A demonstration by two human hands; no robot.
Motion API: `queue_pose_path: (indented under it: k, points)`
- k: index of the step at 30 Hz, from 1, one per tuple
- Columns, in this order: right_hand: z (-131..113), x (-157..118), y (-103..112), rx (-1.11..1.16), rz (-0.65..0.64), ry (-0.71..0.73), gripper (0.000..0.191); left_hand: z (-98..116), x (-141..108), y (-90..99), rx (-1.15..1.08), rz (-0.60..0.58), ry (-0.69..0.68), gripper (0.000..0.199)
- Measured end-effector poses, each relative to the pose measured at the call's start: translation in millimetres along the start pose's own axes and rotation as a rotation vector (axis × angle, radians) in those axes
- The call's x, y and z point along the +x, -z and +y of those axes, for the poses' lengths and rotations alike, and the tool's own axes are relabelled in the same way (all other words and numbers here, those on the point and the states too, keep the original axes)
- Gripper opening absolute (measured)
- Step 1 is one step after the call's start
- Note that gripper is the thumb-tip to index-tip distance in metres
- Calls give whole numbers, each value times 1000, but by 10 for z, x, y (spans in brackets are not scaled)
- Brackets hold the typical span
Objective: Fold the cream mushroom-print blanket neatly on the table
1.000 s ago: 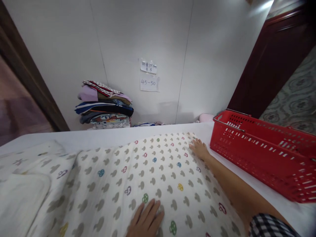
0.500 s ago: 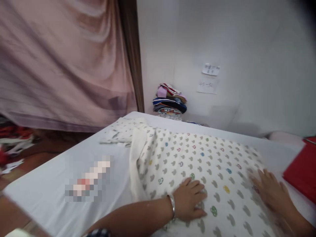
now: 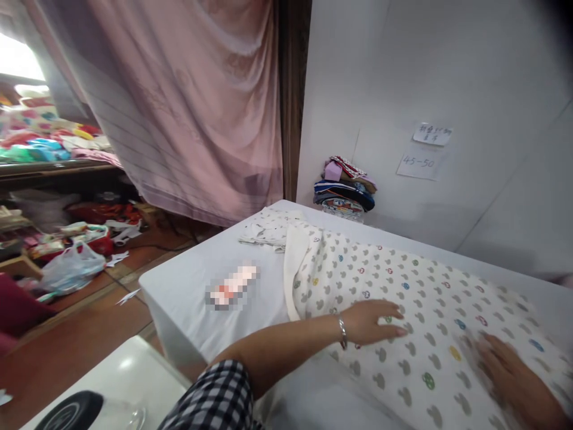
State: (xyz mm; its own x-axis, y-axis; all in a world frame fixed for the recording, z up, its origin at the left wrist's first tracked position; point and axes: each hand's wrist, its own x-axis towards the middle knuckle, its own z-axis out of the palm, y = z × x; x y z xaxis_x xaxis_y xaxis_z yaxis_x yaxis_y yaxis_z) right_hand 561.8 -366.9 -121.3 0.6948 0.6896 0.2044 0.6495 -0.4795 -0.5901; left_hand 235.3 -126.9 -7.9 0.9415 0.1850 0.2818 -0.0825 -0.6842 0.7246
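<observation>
White cloth (image 3: 403, 280) printed with grey and coloured mushroom-like shapes lies spread over the table, its plain white left edge folded up. My left hand (image 3: 371, 322), with a silver bracelet at the wrist, rests on the near left part of the cloth, fingers stretched out and holding nothing. To the right, my right hand (image 3: 510, 370) lies flat over the cloth, its fingertips smeared by motion. A folded piece of similar patterned cloth (image 3: 268, 230) sits at the table's far left corner.
The white-covered table (image 3: 179, 292) carries a pixelated object (image 3: 233, 286) left of the cloth. A folded fabric stack (image 3: 344, 188) stands behind, against the wall. A pink curtain (image 3: 201, 107) hangs at left. On the floor are a plastic bag (image 3: 74, 266) and clutter; a white surface (image 3: 120, 376) stands at lower left.
The view has swung left, showing more floor and clutter. My left hand has turned, its fingers closer together and pointing right. The cloth's near left edge has shifted, baring the white table cover.
</observation>
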Motion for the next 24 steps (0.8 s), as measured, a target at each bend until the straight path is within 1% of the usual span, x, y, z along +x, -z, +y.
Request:
queue_pose_path:
  k: [2, 3, 4, 5, 6, 7, 9, 10, 11, 13, 14, 16, 18, 20, 22, 24]
  points:
    - [-527, -131, -177, 39, -87, -122, 54, -29, -99, 357, -8, 158, 80, 42]
    - [-824, -205, -253, 76, -164, -114, 53, -87, -163, 536, 7, 267, 136, 37]
    - [-1129, -278, -318, 114, -203, -94, 51, -175, -234, 707, 37, 386, 202, 33]
    - [-1431, -347, -371, 158, -316, 1, 51, -288, -310, 867, 76, 501, 277, 30]
    - [-1720, -408, -415, 190, -365, 79, 50, -418, -388, 1010, 115, 609, 365, 28]
    - [-1989, -459, -452, 204, -403, 125, 48, -557, -465, 1133, 142, 696, 467, 29]
    - [-2457, -521, -523, 256, -503, 179, 42, -826, -601, 1309, 139, 816, 670, 36]
    - [-2656, -532, -565, 291, -546, 205, 39, -943, -654, 1360, 118, 840, 749, 39]
    - [-2836, -530, -616, 329, -590, 228, 37, -1043, -692, 1388, 88, 847, 810, 42]
    - [-3156, -485, -751, 408, -655, 266, 34, -1185, -727, 1391, 23, 832, 879, 46]
    - [-3300, -442, -840, 451, -671, 278, 34, -1227, -727, 1376, -12, 823, 901, 47]
    - [-3568, -315, -1054, 561, -661, 284, 34, -1265, -705, 1330, -82, 822, 916, 50]
    - [-3807, -131, -1300, 708, -604, 253, 33, -1256, -679, 1279, -142, 839, 878, 48]
    - [-4006, 97, -1547, 806, -531, 175, 33, -1220, -667, 1228, -188, 864, 799, 45]
    - [-4154, 343, -1760, 765, -474, 66, 40, -1176, -674, 1182, -221, 880, 716, 44]
    - [-4244, 570, -1923, 666, -448, -31, 51, -1136, -693, 1145, -303, 893, 633, 44]
